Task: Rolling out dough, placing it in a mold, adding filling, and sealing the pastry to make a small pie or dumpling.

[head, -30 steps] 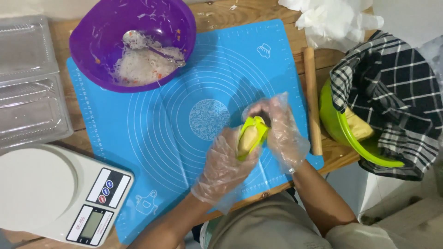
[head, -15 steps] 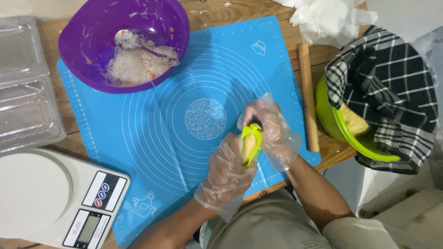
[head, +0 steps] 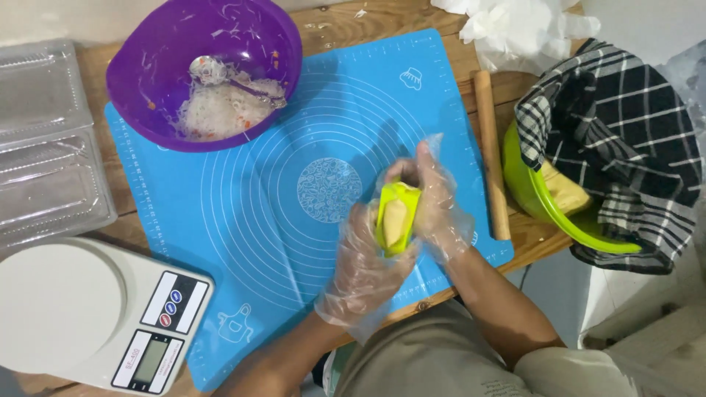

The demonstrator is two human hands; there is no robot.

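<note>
Purple bowl [head: 140, 44] at 11 o'clock: shredded white filling [head: 220, 110] with orange flecks, plus spoon [head: 209, 70]. Green bowl [head: 548, 202] at 3 o'clock: pale dough, half covered by checked cloth [head: 625, 132]. Clear plastic trays [head: 44, 147] at 9 o'clock, empty. Blue silicone mat [head: 257, 220], ringed with printed circles, bare at centre; front edge overhanging wooden tabletop [head: 533, 239]. Wooden rolling pin [head: 491, 154] along right mat edge. White scale [head: 81, 316] at 8 o'clock. Left hand [head: 368, 261] and right hand [head: 434, 202], in thin clear gloves, both closed around yellow-green dumpling press [head: 397, 217] with pale dough, above mat at 5 o'clock.
</note>
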